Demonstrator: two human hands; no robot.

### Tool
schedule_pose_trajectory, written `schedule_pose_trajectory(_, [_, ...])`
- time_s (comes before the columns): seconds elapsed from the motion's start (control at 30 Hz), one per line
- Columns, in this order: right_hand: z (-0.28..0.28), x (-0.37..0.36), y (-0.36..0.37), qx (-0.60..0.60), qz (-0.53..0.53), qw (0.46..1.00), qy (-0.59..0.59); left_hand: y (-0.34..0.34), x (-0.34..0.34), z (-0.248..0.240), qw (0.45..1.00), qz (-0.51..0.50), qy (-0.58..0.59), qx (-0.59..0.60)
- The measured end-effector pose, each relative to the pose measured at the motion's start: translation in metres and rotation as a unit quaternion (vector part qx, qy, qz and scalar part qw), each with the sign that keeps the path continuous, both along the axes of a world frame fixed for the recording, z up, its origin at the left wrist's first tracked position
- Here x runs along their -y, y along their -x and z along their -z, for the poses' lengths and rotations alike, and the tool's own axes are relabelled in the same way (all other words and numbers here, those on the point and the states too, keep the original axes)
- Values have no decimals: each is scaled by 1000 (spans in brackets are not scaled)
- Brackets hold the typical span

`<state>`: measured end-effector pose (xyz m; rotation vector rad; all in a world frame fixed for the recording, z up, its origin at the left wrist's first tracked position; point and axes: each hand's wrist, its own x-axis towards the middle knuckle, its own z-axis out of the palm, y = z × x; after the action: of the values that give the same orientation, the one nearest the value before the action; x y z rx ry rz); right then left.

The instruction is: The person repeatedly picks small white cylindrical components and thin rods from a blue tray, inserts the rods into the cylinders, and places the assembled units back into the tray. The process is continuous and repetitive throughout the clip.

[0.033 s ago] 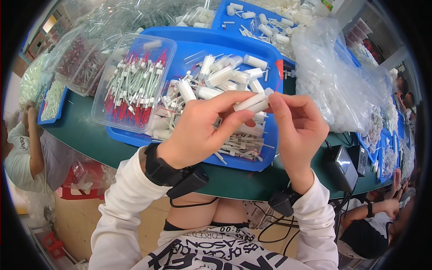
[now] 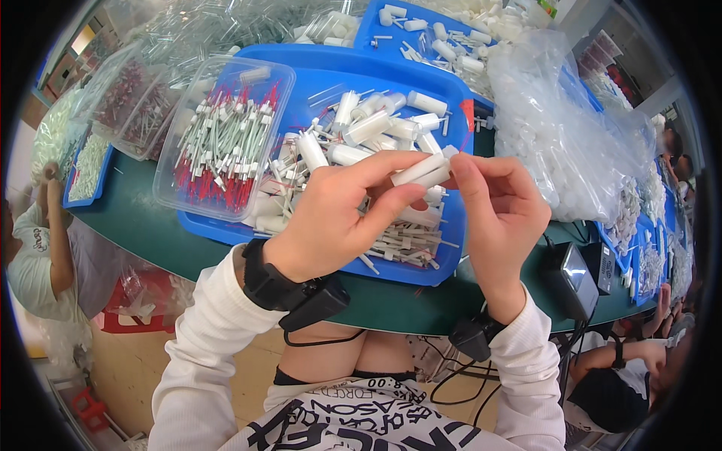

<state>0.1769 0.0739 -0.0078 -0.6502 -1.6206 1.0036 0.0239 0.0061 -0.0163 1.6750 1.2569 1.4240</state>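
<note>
Over the blue tray (image 2: 436, 276), my left hand (image 2: 338, 207) pinches a white cylinder (image 2: 421, 171) between thumb and fingers; a dark line runs along its length. At its right end my right hand (image 2: 500, 203) is closed, thumb against forefinger, on a small white piece (image 2: 450, 152). A thin red strand shows just above those fingertips. What else lies between them is hidden. Below and behind my hands, the tray holds loose white cylinders (image 2: 366, 129) and a heap of thin white sticks (image 2: 406, 244).
A clear plastic box (image 2: 162, 192) of red-and-white wired parts stands on the tray's left side. Another blue tray (image 2: 368, 34) lies behind. To the right are a large plastic bag (image 2: 541, 135) of white pieces and a black device (image 2: 573, 282) with cables. Co-workers sit at both sides.
My hands and the white cylinder keep practically the same place. At the far right, a co-worker's hand has shifted slightly.
</note>
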Motion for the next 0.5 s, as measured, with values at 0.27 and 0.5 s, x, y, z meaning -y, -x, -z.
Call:
schedule_pose_trajectory(0.27, [3,4,2,-10,-9,1000,12,-1,-2,2,982,-75,-78,-156])
schedule_pose_trajectory(0.5, [-1,10,10,-14,-33,999,-17,0,-1,0,990,-59,-67,-107])
